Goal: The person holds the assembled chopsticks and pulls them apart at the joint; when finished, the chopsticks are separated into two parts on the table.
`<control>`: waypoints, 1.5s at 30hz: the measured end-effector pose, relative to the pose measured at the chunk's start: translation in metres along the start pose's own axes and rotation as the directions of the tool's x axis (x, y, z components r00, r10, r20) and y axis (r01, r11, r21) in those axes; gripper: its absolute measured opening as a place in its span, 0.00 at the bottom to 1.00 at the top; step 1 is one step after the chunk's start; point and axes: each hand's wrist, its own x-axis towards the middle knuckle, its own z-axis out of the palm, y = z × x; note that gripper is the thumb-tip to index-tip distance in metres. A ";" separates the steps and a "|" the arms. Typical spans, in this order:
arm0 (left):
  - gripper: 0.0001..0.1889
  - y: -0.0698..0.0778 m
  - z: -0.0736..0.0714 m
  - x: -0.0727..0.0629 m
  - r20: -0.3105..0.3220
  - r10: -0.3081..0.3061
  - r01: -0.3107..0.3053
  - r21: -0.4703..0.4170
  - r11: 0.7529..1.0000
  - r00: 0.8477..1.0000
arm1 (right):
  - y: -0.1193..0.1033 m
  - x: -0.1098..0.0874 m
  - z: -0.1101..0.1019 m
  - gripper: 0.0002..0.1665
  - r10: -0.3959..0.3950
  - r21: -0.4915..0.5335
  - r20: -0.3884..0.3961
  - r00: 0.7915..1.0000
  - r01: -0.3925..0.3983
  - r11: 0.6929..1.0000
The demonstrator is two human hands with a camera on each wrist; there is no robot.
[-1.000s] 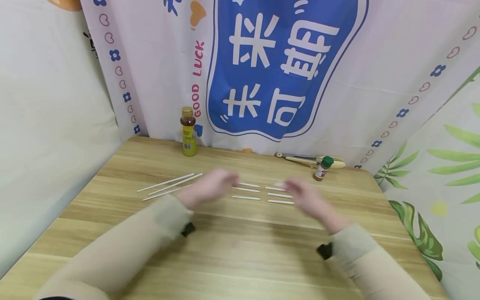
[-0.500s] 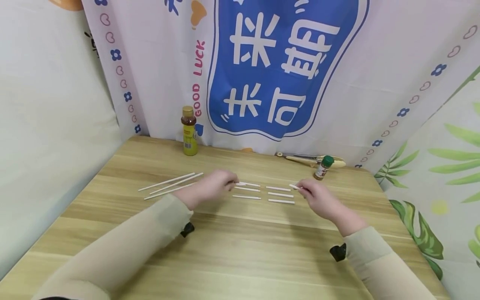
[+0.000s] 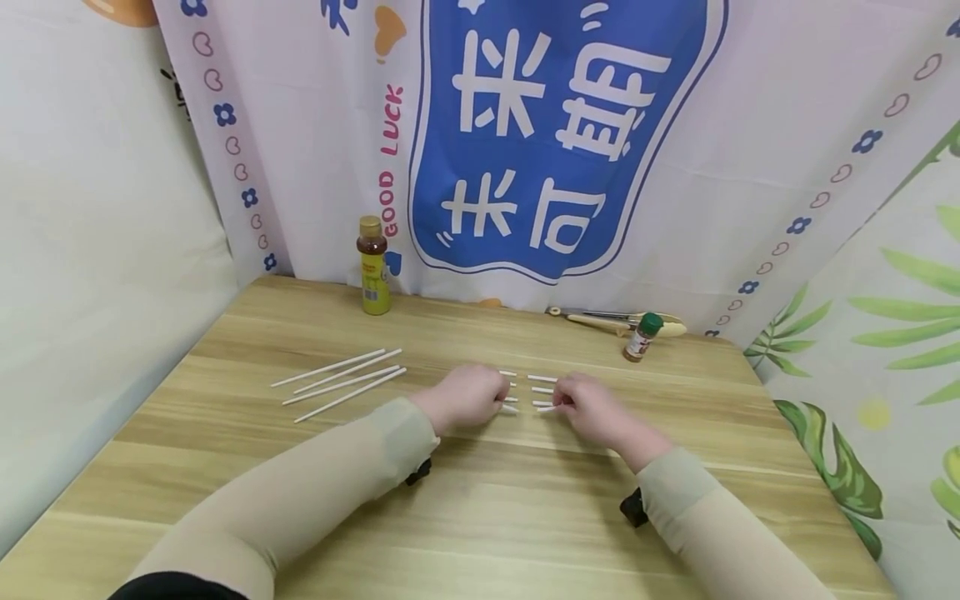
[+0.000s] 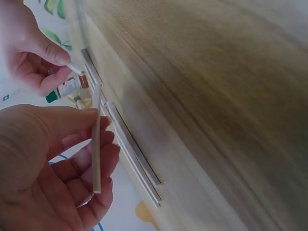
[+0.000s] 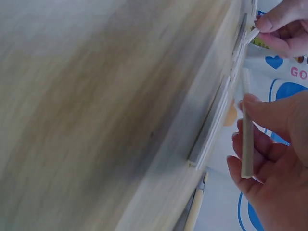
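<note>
In the head view my left hand [image 3: 468,396] hovers over the left column of short white sticks; the left wrist view shows it pinching one short white stick [image 4: 96,154] between thumb and fingers. Across from it, my right hand [image 3: 592,408] reaches over the right column and pinches another short white stick [image 5: 247,144], seen in the right wrist view. The inner ends of the two held sticks point toward each other across a narrow gap. Beneath them lie rows of short sticks [image 3: 542,378], partly hidden by the hands.
Several longer white sticks [image 3: 327,367] lie slanted at the left of the wooden table [image 3: 480,517]. At the back stand a yellow-labelled bottle [image 3: 374,275] and a small green-capped jar [image 3: 642,337]. Behind the jar lie slim pale-handled tools [image 3: 600,321]. A printed cloth [image 3: 322,167] hangs behind.
Both hands have moved nearer the front of the table and toward each other, each bringing a short stick. Another long stick at the left, hidden before by the left arm, now shows.
</note>
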 end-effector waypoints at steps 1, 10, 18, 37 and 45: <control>0.14 0.000 0.001 0.001 0.003 -0.007 0.007 0.014 1.000 1.000 | 0.000 0.001 0.002 0.07 -0.007 -0.007 0.006 1.000 0.007 1.000; 0.12 0.001 0.007 0.002 0.026 -0.016 0.015 0.040 0.999 1.000 | -0.002 0.001 0.012 0.11 -0.010 0.019 0.055 0.998 0.009 1.000; 0.12 0.003 0.006 0.000 0.039 -0.039 0.039 0.017 0.999 0.998 | -0.003 0.002 0.010 0.10 0.069 0.061 0.087 0.994 -0.075 0.995; 0.04 -0.047 -0.041 -0.055 -0.019 -0.217 0.210 -0.177 0.961 0.976 | -0.005 0.007 0.007 0.14 0.018 -0.001 0.104 0.994 -0.018 1.000; 0.03 -0.107 -0.057 -0.108 0.047 -0.367 0.370 -0.151 0.917 0.929 | 0.000 0.012 0.008 0.16 -0.012 -0.026 0.126 0.992 0.016 1.000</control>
